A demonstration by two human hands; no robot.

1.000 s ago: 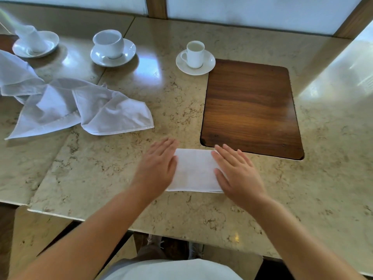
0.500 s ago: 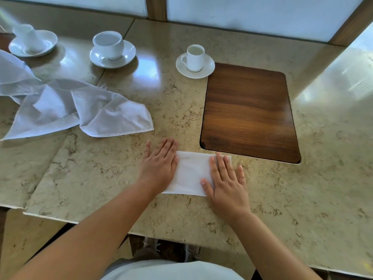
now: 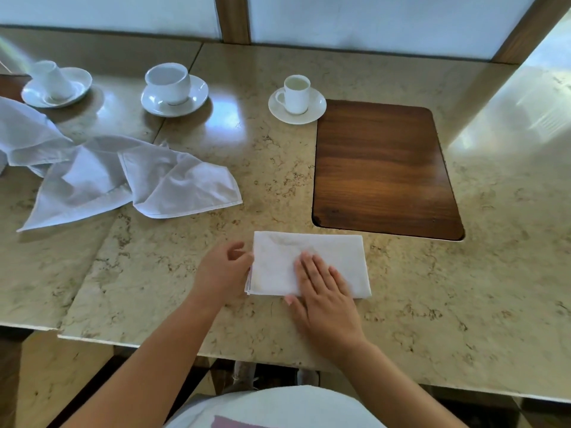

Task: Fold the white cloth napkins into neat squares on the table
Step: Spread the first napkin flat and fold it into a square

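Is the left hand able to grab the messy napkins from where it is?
Probably yes. The left hand rests at the folded napkin's left edge, and only bare tabletop lies between it and the crumpled napkins. Nothing blocks the way.

Three cups [image 3: 168,82] on three saucers [image 3: 297,114] are counted beyond the hands, plus one folded napkin [image 3: 278,261], one wooden inlay [image 3: 383,171], and a loose napkin pile [image 3: 123,177], number unclear.

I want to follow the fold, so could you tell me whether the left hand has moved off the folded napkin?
Yes. The left hand has slid left, away from the wooden inset, and now grips the folded napkin's left edge.
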